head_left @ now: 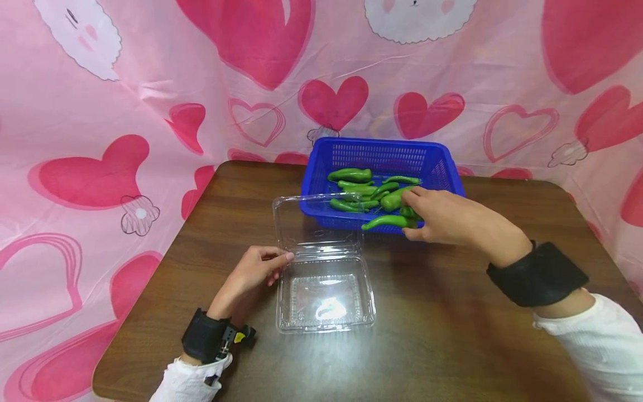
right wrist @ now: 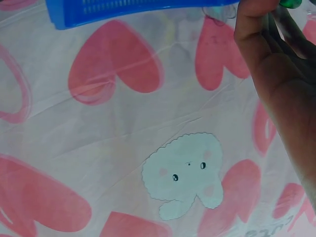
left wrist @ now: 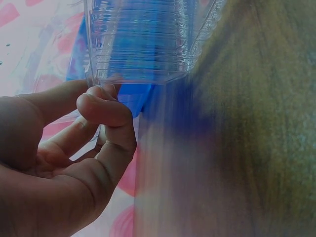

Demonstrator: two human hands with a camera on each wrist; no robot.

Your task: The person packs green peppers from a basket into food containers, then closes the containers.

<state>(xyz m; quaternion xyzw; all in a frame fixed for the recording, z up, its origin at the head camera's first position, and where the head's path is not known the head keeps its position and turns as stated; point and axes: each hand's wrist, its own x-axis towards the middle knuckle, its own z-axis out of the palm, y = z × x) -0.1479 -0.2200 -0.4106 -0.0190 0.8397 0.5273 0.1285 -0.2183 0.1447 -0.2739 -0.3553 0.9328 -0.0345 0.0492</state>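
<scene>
My left hand (head_left: 258, 267) pinches the left edge of a clear plastic clamshell box (head_left: 369, 296) near its hinge. The box lies on the table with its lid (head_left: 275, 220) raised, and nothing shows inside. In the left wrist view, my thumb and fingertips meet at a corner of the clear plastic. Over the front right of the blue basket (head_left: 307, 192), my right hand (head_left: 447, 218) grips a long green pepper (head_left: 384, 222), whose tip points left across the front rim. Several more green peppers (head_left: 351, 175) lie in the basket, some partly hidden by my right hand.
A brown wooden table (head_left: 452, 335) bears the box and the basket. The basket stands behind the box, near the table's back edge. Pink cloth (head_left: 392, 72) printed with hearts hangs behind and beside the table.
</scene>
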